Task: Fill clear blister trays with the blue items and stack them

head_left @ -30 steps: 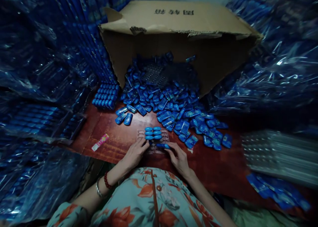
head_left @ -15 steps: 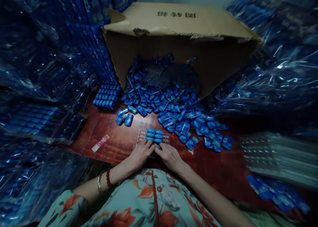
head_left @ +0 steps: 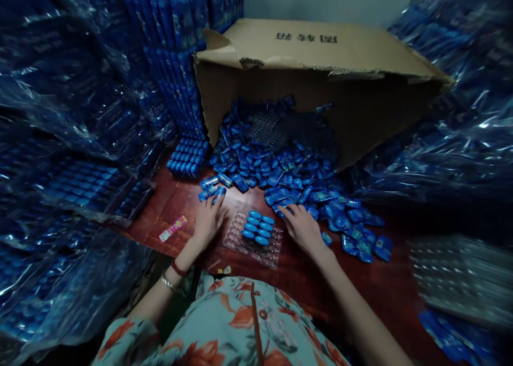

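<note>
Closest to the person, on the red-brown table (head_left: 188, 205), lies a clear blister tray (head_left: 254, 240) with a cluster of blue capsules (head_left: 256, 227) seated in its far half, the nearer pockets bare; the tray sits between the two hands, just beside each; the left hand (head_left: 208, 220) rests palm down at the tray's left edge, fingers loosely spread, its fingertips touching a couple of loose blue pieces (head_left: 212, 189), gripping nothing that I can make out; the right hand (head_left: 301, 227) lies flat and open at the tray's right, fingers reaching into the near fringe of the blue heap (head_left: 280, 168), whether it has pinched one I cannot tell; a small pink slip (head_left: 173, 228) lies to the left; beyond, the heap spills from a tipped cardboard box (head_left: 320, 51); blue stacks wrapped in plastic (head_left: 80, 115) wall both sides
</note>
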Demonstrator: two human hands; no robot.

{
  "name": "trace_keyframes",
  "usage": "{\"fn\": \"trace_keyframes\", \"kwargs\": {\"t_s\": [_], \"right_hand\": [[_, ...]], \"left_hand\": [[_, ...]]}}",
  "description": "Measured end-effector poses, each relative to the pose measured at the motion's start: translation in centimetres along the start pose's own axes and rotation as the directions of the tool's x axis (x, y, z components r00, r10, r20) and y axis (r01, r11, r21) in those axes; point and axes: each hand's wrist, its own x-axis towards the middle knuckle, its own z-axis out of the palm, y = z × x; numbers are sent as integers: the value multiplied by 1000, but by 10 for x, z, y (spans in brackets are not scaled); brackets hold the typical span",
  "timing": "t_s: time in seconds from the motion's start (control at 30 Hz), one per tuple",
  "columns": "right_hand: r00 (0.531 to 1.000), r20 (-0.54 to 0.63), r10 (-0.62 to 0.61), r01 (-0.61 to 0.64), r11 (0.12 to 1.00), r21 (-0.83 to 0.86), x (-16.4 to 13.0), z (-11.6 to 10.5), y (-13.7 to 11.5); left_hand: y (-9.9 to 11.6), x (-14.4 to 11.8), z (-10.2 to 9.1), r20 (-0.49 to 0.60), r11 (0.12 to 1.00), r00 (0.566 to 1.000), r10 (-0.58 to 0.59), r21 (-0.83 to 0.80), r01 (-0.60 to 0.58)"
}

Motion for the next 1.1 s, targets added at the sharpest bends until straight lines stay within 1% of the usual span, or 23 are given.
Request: {"fn": "trace_keyframes", "kwargs": {"t_s": [0.07,0.17,0.23,0.3,0.37,0.4,0.43,0.47,0.5,0.53,0.57,0.6,0.63,0.67,0.7,0.73,0.77,0.8,0.83,0.87,0.93,1.03,1.1], "right_hand": [[989,144,-46,62,992,-111,24,1,2],[974,215,-72,107,982,-157,48,9,-2],[977,208,-57,90,984,-151,56,14,-4],[979,200,-40,70,987,-146,56,14,0],[987,158,-18,36,994,-107,49,10,8],[995,95,17,-13,999,-39,43,7,13],[996,12,87,-88,993,80,35,3,18],[978,-66,197,-175,953,249,26,-1,21],[937,-106,332,-252,856,452,15,-4,23],[885,-81,458,-302,699,648,4,-6,22],[843,9,538,-332,507,796,-8,-7,20],[817,135,561,-353,301,886,-21,-8,14],[804,268,530,-378,109,919,-32,-7,7],[795,386,468,-412,-51,910,-43,-6,-2],[783,485,390,-457,-169,873,-54,-4,-12],[767,559,315,-504,-242,829,-63,-3,-22],[752,607,259,-545,-274,792,-70,-1,-31],[742,633,222,-576,-271,771,-77,0,-38],[742,640,200,-597,-237,766,-82,1,-43],[754,628,195,-604,-173,778,-87,1,-46],[805,552,217,-572,37,820,-92,-2,-47],[896,375,238,-443,430,787,-94,-11,-46],[929,290,228,-369,607,704,-91,-15,-50]], "left_hand": [[-9,19,8,46,988,996,-77,134,71],[-14,36,20,70,973,989,-127,202,111],[-16,39,24,61,978,988,-139,164,127],[-16,35,21,46,990,990,-132,48,130],[-16,26,10,10,984,993,-120,-128,120],[-15,19,2,-10,971,993,-118,-211,113],[-13,10,-7,-20,955,993,-118,-277,108],[-10,1,-17,-9,941,994,-112,-323,103],[-5,-9,-26,28,930,995,-99,-353,102],[0,-19,-35,92,920,993,-74,-377,104],[7,-29,-42,168,909,985,-45,-401,110],[14,-37,-47,237,899,971,-17,-422,119],[21,-44,-50,287,890,958,2,-437,129],[27,-50,-49,307,886,952,8,-443,136],[33,-54,-46,302,887,953,6,-442,135],[37,-56,-41,281,892,960,7,-436,121],[41,-58,-35,260,899,965,23,-427,93],[43,-58,-29,245,907,968,55,-417,54],[44,-58,-23,237,914,967,98,-406,7],[44,-57,-19,233,919,962,145,-391,-43],[45,-54,-16,227,927,944,238,-343,-151],[47,-45,-22,255,919,897,360,-262,-295],[49,-40,-30,311,897,846,433,-241,-370]]}}
